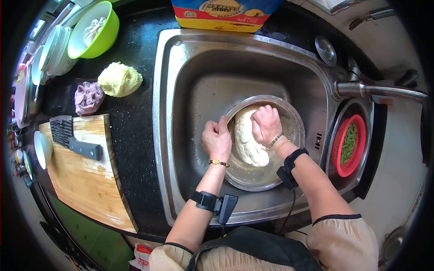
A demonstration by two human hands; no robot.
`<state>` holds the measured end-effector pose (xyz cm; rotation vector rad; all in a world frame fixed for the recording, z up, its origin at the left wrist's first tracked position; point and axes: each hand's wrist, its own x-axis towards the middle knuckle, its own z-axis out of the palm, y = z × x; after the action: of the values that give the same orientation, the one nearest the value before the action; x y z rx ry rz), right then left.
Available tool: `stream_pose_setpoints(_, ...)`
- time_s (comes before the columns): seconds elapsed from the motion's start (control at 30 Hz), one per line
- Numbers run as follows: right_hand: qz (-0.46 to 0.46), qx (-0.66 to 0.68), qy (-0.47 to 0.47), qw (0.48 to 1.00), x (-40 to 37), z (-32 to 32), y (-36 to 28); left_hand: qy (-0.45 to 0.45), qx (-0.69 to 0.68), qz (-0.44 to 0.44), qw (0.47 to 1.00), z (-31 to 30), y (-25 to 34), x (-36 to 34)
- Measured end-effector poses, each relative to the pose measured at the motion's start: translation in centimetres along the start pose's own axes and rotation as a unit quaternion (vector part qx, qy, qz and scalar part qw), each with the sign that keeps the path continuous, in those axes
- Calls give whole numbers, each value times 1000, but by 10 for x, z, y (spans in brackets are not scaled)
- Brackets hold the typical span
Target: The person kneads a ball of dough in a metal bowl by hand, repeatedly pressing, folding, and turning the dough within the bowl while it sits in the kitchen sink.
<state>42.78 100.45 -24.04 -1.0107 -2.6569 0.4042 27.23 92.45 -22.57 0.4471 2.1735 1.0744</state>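
A metal bowl (289, 108) stands in the sink, and a large lump of white dough (246, 140) lies in it. My left hand (217, 141) grips the bowl's left rim, thumb upward along the edge. Fingers curled, my right hand (266, 123) presses into the upper right side of the dough; its fingertips are hidden against it. Flour residue clouds the bowl's bottom and wall.
The steel sink (203, 86) surrounds the bowl, with a faucet (379, 90) at right. A red basket (360, 149) holds green vegetable pieces. Left are a cutting board (86, 180), a cleaver (85, 148), purple dough (88, 98), yellow dough (120, 79) and a green bowl (108, 34).
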Motion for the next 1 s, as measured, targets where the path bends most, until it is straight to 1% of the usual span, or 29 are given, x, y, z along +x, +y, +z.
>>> stream_pose_setpoints(0.13, -2, 9, 15, 1000, -1, 0, 2, 6, 6, 12, 1000, -1, -2, -4)
stream_pose_setpoints(0.17, -11, 6, 23, 1000, 0, -2, 0, 0, -10, 13, 1000, 1, -6, -2)
stream_pose_setpoints(0.23, 10, -36, 12, 999, 0, -6, -12, 1, -32, 24, 999, 2, -10, 7)
stream_pose_setpoints(0.27, 30, -14, 3, 999, -2, -11, -17, -7, -36, 27, 999, 3, -14, 9)
stream_pose_setpoints(0.3, 26, -18, 3, 1000, -2, -16, -21, -17, -40, 25, 999, 2, -11, 8)
stream_pose_setpoints(0.37, 12, -30, 70, 997, 0, -24, -23, -13, -53, 8, 998, 2, -6, 6)
stream_pose_setpoints(0.4, 52, 49, -21, 997, 7, -30, -24, -18, -48, 1, 999, 2, -4, 6)
stream_pose_setpoints(0.43, 48, 47, -23, 997, 16, -34, -25, -21, -41, -7, 999, 1, -3, 7)
stream_pose_setpoints(0.47, 153, 47, -132, 978, 30, -37, -25, -18, -44, -9, 999, 2, -3, 8)
stream_pose_setpoints(0.5, 254, 46, -238, 936, 45, -39, -29, -18, -41, -9, 999, 2, -3, 9)
stream_pose_setpoints(0.53, 224, -12, -248, 942, 49, -32, -30, -20, -34, -10, 999, 2, -5, 9)
stream_pose_setpoints(0.57, 226, -11, -251, 941, 45, -28, -29, -22, -32, -13, 999, 2, -8, 7)
stream_pose_setpoints(0.63, 122, -92, -213, 965, 44, -24, -26, -17, -49, -6, 999, 3, -6, 9)
stream_pose_setpoints(0.67, 134, -97, -256, 952, 45, -24, -25, -15, -49, -6, 999, 3, -6, 9)
stream_pose_setpoints(0.7, 133, -96, -257, 953, 46, -29, -28, -19, -42, -1, 999, 3, -6, 8)
stream_pose_setpoints(0.77, 155, -29, -349, 924, 47, -44, -33, -23, -35, 3, 999, 1, -5, 8)
stream_pose_setpoints(0.8, 123, -16, -319, 940, 35, -50, -34, -27, -32, 1, 999, 1, -5, 9)
stream_pose_setpoints(0.83, 107, -7, -311, 944, 27, -65, -42, -33, -31, -3, 999, 1, -5, 8)
stream_pose_setpoints(0.9, 105, -9, -254, 961, 2, -89, -52, -37, -44, -8, 998, 1, -4, 7)
stream_pose_setpoints(0.93, 108, -11, -262, 959, -9, -102, -54, -33, -56, -8, 998, 0, -3, 7)
stream_pose_setpoints(1.0, 152, -62, -274, 948, -27, -129, -56, -41, -42, -16, 998, 0, -3, 9)
